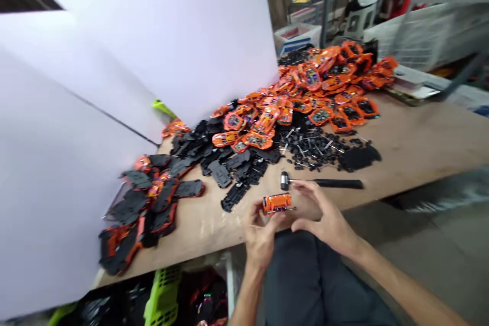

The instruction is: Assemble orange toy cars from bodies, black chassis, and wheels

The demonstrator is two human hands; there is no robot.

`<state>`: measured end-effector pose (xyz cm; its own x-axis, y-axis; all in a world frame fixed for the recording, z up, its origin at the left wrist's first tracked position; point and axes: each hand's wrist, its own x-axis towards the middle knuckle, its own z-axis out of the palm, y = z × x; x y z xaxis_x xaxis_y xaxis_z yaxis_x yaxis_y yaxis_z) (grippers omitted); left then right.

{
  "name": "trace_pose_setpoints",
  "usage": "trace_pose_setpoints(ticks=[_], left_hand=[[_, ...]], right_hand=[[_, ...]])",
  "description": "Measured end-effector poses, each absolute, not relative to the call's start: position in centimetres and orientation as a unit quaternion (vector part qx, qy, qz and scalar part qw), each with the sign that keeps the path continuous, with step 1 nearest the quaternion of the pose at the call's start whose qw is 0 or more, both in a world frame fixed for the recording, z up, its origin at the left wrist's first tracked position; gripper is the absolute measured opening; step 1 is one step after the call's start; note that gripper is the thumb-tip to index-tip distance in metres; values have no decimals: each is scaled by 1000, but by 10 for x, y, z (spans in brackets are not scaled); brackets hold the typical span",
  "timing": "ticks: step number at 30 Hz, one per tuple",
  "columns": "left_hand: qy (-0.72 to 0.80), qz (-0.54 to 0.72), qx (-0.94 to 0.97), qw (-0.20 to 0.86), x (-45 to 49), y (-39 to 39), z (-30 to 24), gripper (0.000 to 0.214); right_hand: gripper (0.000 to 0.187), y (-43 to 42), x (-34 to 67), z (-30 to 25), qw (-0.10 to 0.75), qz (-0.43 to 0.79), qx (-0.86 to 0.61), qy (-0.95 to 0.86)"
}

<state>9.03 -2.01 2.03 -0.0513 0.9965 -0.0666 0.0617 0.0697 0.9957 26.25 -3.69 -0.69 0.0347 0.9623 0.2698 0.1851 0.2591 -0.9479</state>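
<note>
Above my dark grey trousers [294,280], my left hand [260,239] pinches a small orange toy car [275,204] over the front edge of a pale plywood table [420,147]. My half-open right hand [324,219] curves just beside it, gripping nothing, near a black-handled mallet [338,184].

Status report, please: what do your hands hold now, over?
Left hand holding orange toy car; right hand close beside it. Black-handled hammer lying just beyond.

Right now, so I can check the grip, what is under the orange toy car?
The left hand is under the orange toy car, with the wooden workbench lower down. The hand covers the car's underside, so that cannot be seen.
</note>
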Motion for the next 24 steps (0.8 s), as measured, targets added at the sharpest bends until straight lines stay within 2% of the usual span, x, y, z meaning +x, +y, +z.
trace_pose_setpoints(ticks=[3,5,10,13,16,20,22,24], left_hand=[[479,509,393,597,95,-21,9,59],[454,504,403,615,89,-20,5,59],[501,439,524,530,60,-15,11,41],[534,418,540,498,58,-15,7,30],[535,430,551,475,64,-19,-4,25],[515,447,582,443,64,-19,-13,20],[496,428,617,435,57,-15,-11,19],[476,382,671,421,48,-9,-3,21]], right_hand=[[41,-34,249,-18,532,326,-496,-603],[25,-30,245,-17,516,285,-488,-644],[30,-14,259,8,352,259,-424,-793],[26,-4,265,14,306,263,-422,-812],[21,-1,263,5,331,313,-437,-776],[18,-11,254,-16,429,317,-487,-692],[16,-16,251,-22,464,302,-492,-671],[16,-17,250,-22,459,312,-502,-663]])
